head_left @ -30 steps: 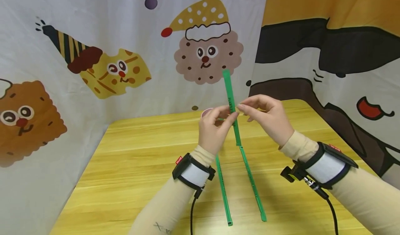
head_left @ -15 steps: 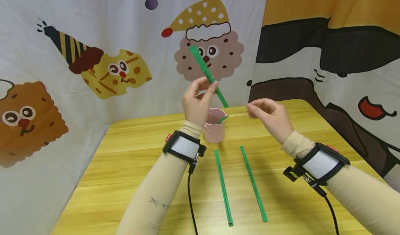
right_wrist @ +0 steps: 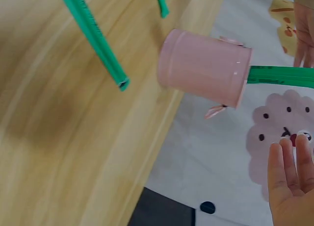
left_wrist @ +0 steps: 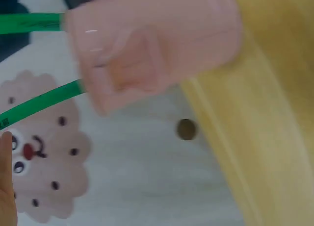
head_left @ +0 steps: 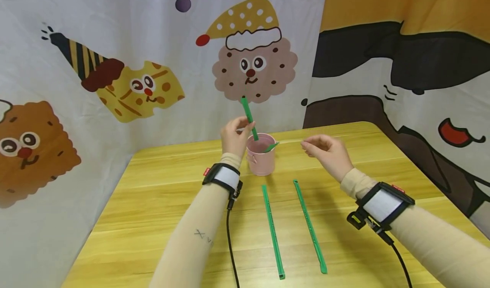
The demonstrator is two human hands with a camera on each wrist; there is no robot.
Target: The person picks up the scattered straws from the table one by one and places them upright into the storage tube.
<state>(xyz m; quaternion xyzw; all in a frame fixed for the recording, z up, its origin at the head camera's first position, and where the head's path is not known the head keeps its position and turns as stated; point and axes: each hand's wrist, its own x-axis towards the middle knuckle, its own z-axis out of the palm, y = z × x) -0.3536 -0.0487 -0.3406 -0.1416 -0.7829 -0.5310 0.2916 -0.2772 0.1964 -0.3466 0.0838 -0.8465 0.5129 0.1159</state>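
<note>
My left hand (head_left: 234,137) pinches a thin green straw-like stick (head_left: 248,112) in a printed wrapper. Its lower end dips into the mouth of a small pink bucket (head_left: 261,164) at the back of the table. Another green stick (head_left: 271,146) leans inside that bucket, one end over the rim. Both sticks also show at the bucket's mouth in the left wrist view. My right hand (head_left: 329,154) hovers to the right of the bucket, fingers loosely bent and holding nothing. Two more green sticks, a left one (head_left: 273,232) and a right one (head_left: 310,228), lie on the table.
The wooden table (head_left: 160,220) ends at a cloth backdrop (head_left: 153,15) printed with cartoon snacks, close behind the bucket. A cable (head_left: 230,245) runs down from each wrist camera, beside the forearms.
Both hands held the stick up together; the right hand has let go and lowered slightly. My left hand has carried the stick left, then down to the bucket, which is now uncovered.
</note>
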